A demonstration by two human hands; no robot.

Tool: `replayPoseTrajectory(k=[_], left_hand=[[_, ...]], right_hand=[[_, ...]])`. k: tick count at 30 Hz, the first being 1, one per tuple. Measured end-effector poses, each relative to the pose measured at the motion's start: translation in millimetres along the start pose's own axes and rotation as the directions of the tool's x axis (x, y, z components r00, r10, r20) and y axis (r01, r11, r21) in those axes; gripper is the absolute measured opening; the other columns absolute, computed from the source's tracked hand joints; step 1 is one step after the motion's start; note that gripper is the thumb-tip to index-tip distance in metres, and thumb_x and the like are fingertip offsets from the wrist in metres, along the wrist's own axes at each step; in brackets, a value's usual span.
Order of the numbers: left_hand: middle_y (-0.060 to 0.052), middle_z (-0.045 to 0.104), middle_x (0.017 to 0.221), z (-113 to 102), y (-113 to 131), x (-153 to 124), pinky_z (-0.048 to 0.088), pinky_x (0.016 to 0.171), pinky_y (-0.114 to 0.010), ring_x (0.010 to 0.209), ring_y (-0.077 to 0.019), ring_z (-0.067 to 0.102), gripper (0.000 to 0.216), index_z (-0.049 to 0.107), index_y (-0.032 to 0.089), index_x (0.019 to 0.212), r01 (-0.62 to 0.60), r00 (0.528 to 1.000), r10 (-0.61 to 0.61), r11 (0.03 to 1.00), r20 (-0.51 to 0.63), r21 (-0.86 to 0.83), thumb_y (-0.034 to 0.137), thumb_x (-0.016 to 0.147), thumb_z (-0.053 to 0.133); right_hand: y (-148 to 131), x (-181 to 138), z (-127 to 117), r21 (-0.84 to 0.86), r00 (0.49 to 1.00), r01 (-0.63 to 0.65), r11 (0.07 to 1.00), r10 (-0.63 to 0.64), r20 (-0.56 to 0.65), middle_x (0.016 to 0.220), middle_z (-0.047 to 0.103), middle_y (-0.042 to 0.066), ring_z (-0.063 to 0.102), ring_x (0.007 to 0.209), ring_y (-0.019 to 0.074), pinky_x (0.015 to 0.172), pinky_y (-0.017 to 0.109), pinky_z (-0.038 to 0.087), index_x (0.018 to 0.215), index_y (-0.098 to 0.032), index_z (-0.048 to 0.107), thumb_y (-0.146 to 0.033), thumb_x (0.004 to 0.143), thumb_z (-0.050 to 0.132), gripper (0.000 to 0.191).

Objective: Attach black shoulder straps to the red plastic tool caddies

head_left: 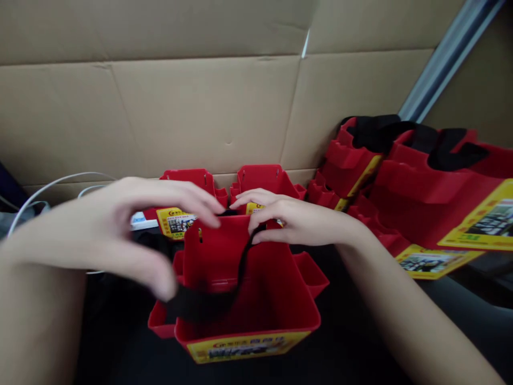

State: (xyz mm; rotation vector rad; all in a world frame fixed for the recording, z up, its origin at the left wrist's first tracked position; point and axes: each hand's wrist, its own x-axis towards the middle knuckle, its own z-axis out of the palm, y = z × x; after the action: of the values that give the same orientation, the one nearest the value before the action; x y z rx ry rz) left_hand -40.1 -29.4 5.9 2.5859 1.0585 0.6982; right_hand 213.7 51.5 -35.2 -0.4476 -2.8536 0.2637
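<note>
A red plastic bin [256, 289] with a yellow label on its front stands on the dark surface before me. A black strap [208, 299] runs across its open top. My left hand [132, 230] hovers over the bin's left side, blurred, thumb low against the strap and fingers reaching toward the far rim. My right hand [288, 219] is at the far rim, fingers curled and pinching the strap's upper end there.
Two more red bins [192, 184] [264, 179] stand behind, against a cardboard wall [200, 107]. A pile of red bins with black straps [420, 182] lies at the right. White cables [52, 187] run at the left.
</note>
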Motion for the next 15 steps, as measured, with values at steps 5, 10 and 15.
replayPoseTrajectory(k=[5, 10, 15], left_hand=[[-0.003, 0.067, 0.088, 66.5, -2.6, 29.8, 0.047, 0.063, -0.027, 0.076, -0.0172, 0.061, 0.030, 0.064, 0.022, 0.092, 0.183, 0.983, -0.183, 0.983, -0.036, 0.006, 0.046, 0.077, 0.055], [0.001, 0.063, 0.063, 70.1, -7.1, 32.9, 0.038, 0.048, -0.023, 0.053, -0.0111, 0.055, 0.015, 0.065, 0.020, 0.076, 0.033, 0.975, -0.042, 0.999, 0.217, 0.044, 0.027, 0.081, 0.052], [0.000, 0.068, 0.070, 12.4, -9.6, 9.6, 0.048, 0.072, -0.019, 0.071, -0.0118, 0.064, 0.017, 0.066, 0.023, 0.065, -0.099, 0.635, 0.342, 0.925, 0.693, -0.367, 0.029, 0.079, 0.058]], right_hand=[[-8.3, 4.7, 4.0, 0.008, 0.998, -0.062, 0.998, 0.062, -0.005, 0.116, 0.051, 0.008, 0.045, 0.109, 0.0199, 0.093, 0.037, 0.037, 0.084, -0.017, 0.065, -0.026, 0.083, 0.051, 0.017], [-3.8, 2.4, 2.1, 0.106, 0.997, -0.074, 0.992, 0.072, 0.024, 0.114, 0.052, 0.006, 0.049, 0.102, 0.0183, 0.088, 0.033, 0.040, 0.082, -0.019, 0.067, -0.029, 0.078, 0.058, 0.014], [5.6, -3.7, -2.9, 0.148, 0.990, -0.130, 0.980, 0.121, 0.070, 0.117, 0.051, 0.006, 0.050, 0.099, 0.0169, 0.083, 0.029, 0.040, 0.085, -0.019, 0.068, -0.031, 0.080, 0.056, 0.018]])
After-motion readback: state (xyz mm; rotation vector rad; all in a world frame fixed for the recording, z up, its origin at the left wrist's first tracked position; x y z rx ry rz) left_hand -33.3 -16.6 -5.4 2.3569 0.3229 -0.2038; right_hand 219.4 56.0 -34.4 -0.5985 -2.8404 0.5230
